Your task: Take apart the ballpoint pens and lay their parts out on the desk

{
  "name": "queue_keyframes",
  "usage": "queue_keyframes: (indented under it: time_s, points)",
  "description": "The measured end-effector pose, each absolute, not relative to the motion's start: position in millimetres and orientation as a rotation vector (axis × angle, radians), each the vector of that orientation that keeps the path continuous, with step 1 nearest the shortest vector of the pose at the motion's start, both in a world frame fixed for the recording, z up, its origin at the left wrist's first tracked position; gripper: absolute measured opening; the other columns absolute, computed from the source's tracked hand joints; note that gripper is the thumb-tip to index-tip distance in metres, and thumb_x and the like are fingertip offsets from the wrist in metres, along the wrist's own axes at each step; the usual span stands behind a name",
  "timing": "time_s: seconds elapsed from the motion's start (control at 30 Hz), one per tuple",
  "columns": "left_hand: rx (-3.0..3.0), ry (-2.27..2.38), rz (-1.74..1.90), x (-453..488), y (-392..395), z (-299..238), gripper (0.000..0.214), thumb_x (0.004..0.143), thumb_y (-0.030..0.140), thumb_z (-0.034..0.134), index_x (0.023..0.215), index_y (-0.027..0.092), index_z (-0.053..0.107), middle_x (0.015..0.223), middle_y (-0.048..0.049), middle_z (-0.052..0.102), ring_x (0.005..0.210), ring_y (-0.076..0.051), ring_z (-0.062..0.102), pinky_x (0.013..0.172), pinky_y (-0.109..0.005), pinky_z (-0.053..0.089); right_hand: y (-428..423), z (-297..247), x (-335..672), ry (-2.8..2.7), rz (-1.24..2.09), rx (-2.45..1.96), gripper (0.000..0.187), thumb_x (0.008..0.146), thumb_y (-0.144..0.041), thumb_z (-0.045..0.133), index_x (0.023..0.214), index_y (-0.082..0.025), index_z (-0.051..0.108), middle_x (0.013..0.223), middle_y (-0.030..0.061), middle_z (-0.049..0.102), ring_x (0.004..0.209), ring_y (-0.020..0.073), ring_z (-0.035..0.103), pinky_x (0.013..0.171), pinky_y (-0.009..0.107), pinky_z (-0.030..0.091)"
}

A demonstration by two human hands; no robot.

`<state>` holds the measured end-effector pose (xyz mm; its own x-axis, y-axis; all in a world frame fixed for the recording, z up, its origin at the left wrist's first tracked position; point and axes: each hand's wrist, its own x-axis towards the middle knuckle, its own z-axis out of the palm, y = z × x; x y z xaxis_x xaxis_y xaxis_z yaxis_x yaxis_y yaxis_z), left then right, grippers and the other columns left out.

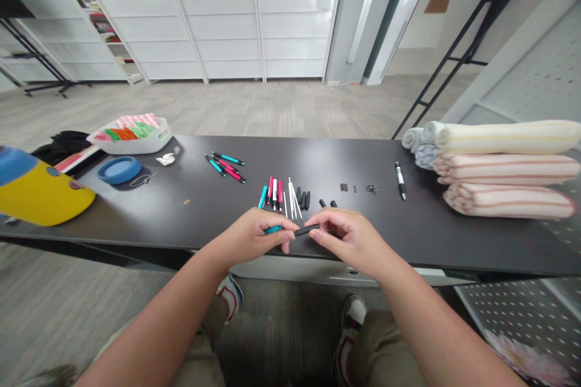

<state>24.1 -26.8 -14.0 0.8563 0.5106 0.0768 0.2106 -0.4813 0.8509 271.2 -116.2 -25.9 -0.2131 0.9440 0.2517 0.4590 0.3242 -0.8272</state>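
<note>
My left hand [256, 234] is closed around the teal barrel of a pen [273, 230] over the near edge of the black table [190, 217]. My right hand [347, 236] pinches the black front part [306, 230] of the same pen, and the two pieces meet between my hands. Just beyond them lie loose pen parts [284, 193]: teal and pink barrels, white refills and black caps. Several assembled teal and pink pens [226, 165] lie further back on the left.
A black and white pen [400, 180] and small springs [371, 189] lie to the right. Rolled striped towels [503, 169] are stacked at the right end. A blue lid [119, 170], a white basket [134, 136] and a yellow object [39, 193] sit at the left.
</note>
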Motion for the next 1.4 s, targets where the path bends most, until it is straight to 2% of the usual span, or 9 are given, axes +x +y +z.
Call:
queue_keyframes:
  time_s: [0.1, 0.3, 0.5, 0.8, 1.03, 1.3, 1.4]
  points:
    - [2.075, 0.481, 0.353, 23, -25, -12, 0.027, 0.103, 0.036, 0.059, 0.109, 0.018, 0.078, 0.082, -0.0010, 0.080, 0.071, -0.010, 0.065, 0.070, -0.019, 0.045, -116, -26, 272, -1.835, 0.821, -1.233, 0.020, 0.097, -0.039, 0.069, 0.106, -0.023, 0.077, 0.077, -0.0008, 0.065, 0.067, 0.0120, 0.055, 0.060, 0.023, 0.041]
    - [2.119, 0.476, 0.289, 24, -24, -11, 0.031, 0.103, 0.039, 0.059, 0.094, 0.017, 0.080, 0.079, -0.0008, 0.078, 0.062, -0.009, 0.056, 0.062, -0.019, 0.038, -117, -26, 269, -1.801, 0.913, -1.230, 0.019, 0.095, -0.037, 0.072, 0.103, -0.021, 0.078, 0.069, -0.0018, 0.063, 0.058, 0.0102, 0.051, 0.053, 0.022, 0.040]
    - [2.134, 0.493, 0.257, 24, -26, -11, 0.033, 0.103, 0.040, 0.059, 0.091, 0.017, 0.079, 0.075, -0.0003, 0.075, 0.059, -0.009, 0.051, 0.058, -0.020, 0.034, -118, -28, 269, -1.779, 1.006, -1.221, 0.019, 0.095, -0.037, 0.073, 0.103, -0.020, 0.078, 0.072, 0.0009, 0.072, 0.061, 0.0113, 0.059, 0.055, 0.022, 0.043]
    - [2.131, 0.563, 0.256, 26, -28, -9, 0.032, 0.101, 0.038, 0.061, 0.086, 0.017, 0.079, 0.069, 0.0018, 0.071, 0.056, -0.008, 0.046, 0.056, -0.021, 0.031, -117, -23, 267, -1.799, 0.956, -1.220, 0.016, 0.092, -0.032, 0.074, 0.099, -0.019, 0.079, 0.069, -0.0001, 0.070, 0.057, 0.0098, 0.056, 0.052, 0.020, 0.041]
    - [2.170, 0.585, 0.283, 26, -29, -12, 0.027, 0.100, 0.035, 0.063, 0.086, 0.018, 0.078, 0.071, 0.0028, 0.073, 0.057, -0.008, 0.049, 0.057, -0.019, 0.032, -118, -23, 265, -1.831, 0.904, -1.237, 0.017, 0.092, -0.035, 0.074, 0.098, -0.020, 0.079, 0.065, -0.0014, 0.066, 0.055, 0.0100, 0.054, 0.052, 0.021, 0.040]
    - [2.182, 0.567, 0.336, 26, -29, -9, 0.023, 0.102, 0.033, 0.058, 0.099, 0.018, 0.075, 0.079, 0.0012, 0.077, 0.067, -0.010, 0.060, 0.065, -0.019, 0.040, -117, -26, 260, -1.769, 0.834, -1.333, 0.015, 0.092, -0.033, 0.073, 0.097, -0.020, 0.078, 0.068, -0.0013, 0.067, 0.056, 0.0101, 0.053, 0.052, 0.021, 0.039]
    - [2.210, 0.562, 0.383, 27, -30, -10, 0.020, 0.098, 0.033, 0.063, 0.106, 0.017, 0.072, 0.078, 0.0012, 0.075, 0.069, -0.011, 0.061, 0.067, -0.020, 0.042, -115, -30, 257, -1.795, 0.725, -1.327, 0.013, 0.091, -0.032, 0.073, 0.098, -0.021, 0.078, 0.067, -0.0020, 0.066, 0.057, 0.0104, 0.054, 0.054, 0.022, 0.040]
